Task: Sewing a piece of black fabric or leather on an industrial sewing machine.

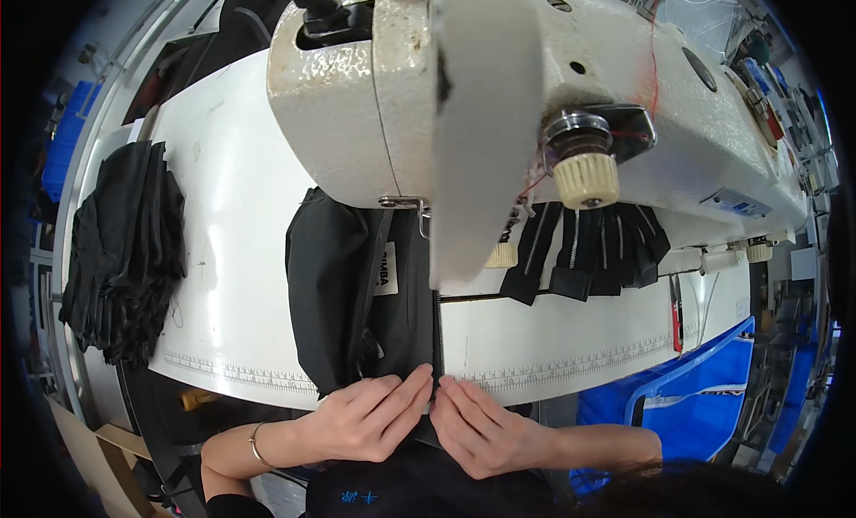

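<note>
A black fabric piece [326,286] with a white label [386,270] lies on the white sewing table, its far end running under the head of a sewing machine [357,108]. Along its right edge runs a narrow black zipper [438,335]. My left hand [379,417] pinches the near right corner of the fabric, fingertips together. Just beside it, my right hand [481,431] has its fingers pressed together at the zipper's near end. The fingertips of both hands almost touch. What lies between them is partly hidden.
Several black zipper strips [575,255] lie right of the needle area. A stack of black fabric pieces [125,250] sits at the table's left. A red-handled tool [677,317] rests near the right edge, above a blue bin [687,420]. A printed ruler [241,373] follows the front edge.
</note>
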`<state>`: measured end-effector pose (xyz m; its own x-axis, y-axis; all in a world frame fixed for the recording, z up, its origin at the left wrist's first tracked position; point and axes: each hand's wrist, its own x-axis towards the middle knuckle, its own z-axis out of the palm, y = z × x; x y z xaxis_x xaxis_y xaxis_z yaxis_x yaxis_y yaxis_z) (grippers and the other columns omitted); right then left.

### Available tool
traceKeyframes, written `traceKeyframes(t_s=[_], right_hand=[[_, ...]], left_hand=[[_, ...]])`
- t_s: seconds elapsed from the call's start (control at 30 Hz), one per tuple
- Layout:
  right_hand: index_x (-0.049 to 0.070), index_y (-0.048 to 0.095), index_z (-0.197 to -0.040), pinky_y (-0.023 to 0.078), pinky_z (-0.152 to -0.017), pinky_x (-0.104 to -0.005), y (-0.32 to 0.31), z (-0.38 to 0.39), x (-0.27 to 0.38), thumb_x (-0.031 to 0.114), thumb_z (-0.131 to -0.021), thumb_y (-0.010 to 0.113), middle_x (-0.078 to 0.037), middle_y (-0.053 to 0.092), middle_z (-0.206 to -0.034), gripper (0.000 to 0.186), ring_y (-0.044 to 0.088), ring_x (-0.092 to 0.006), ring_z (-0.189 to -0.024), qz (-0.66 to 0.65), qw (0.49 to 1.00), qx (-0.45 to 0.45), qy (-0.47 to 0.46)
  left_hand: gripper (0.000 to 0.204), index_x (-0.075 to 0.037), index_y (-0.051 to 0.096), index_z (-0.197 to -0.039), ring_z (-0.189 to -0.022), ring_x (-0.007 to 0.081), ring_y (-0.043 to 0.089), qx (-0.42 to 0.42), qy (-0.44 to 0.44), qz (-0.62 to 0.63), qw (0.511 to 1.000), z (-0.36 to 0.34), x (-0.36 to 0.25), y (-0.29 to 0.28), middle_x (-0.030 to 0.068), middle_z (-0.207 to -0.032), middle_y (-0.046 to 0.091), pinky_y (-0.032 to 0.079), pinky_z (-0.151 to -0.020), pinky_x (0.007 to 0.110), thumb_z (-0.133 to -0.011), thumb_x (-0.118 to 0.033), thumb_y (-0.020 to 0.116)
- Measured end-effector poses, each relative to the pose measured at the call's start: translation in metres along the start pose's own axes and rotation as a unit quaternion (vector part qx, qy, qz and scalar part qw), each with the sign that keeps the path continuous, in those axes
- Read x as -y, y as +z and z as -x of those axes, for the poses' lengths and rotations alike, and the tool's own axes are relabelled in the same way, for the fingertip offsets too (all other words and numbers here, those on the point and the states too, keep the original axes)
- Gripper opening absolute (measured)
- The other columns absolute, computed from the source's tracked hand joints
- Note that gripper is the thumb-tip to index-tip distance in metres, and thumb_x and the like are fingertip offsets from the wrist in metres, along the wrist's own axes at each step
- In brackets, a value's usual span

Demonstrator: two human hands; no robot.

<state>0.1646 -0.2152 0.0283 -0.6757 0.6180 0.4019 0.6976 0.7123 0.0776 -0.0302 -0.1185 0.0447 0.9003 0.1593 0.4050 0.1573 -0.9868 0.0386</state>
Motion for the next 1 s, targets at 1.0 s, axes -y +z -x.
traceKeyframes(t_s=[1.0], right_hand=[[-0.003,0.065,-0.091,0.049,-0.093,-0.0414,-0.0032,-0.0045,-0.0011,0.017,-0.08,0.054,-0.016,0.063,-0.097,0.026,0.064,-0.0325,-0.099,-0.011,1.0,0.016,-0.005]], left_hand=[[0.032,0.004,0.068,-0.092,-0.073,0.0162,0.055,0.017,-0.026,0.037,0.999,0.0018,-0.0016,0.0075,0.0144,-0.107,0.064,0.049,-0.061,0.022,-0.062,-0.006,0.061]])
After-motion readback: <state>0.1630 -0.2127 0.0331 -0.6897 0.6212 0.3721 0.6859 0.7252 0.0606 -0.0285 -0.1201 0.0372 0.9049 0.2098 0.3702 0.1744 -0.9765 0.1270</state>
